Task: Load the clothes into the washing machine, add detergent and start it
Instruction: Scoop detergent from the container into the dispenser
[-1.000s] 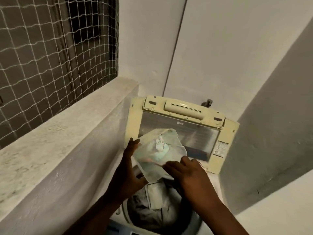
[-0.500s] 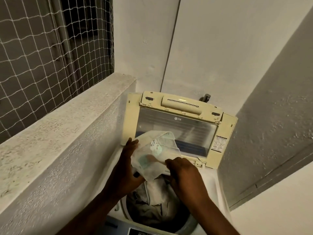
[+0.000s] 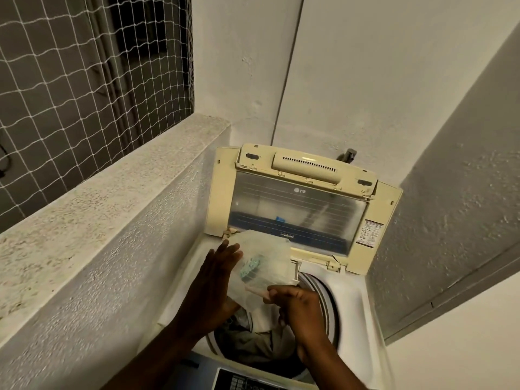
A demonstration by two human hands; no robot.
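Since earlier frame, translucent plastic detergent pouch (image 3: 263,266) tipped lower toward drum. My left hand (image 3: 209,288) flat, fingers spread, against pouch; right hand (image 3: 298,308) pinching its lower edge. Grey clothes (image 3: 253,344) inside white top-loading washing machine (image 3: 354,299). Risk: loose pinch, pouch drops in.

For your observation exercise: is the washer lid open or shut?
Open. The lid stands raised against the wall, and clothes show in the uncovered drum below.

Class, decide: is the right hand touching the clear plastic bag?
Touching. The head view shows the right hand pinching the bottom edge of the plastic bag between its fingertips.
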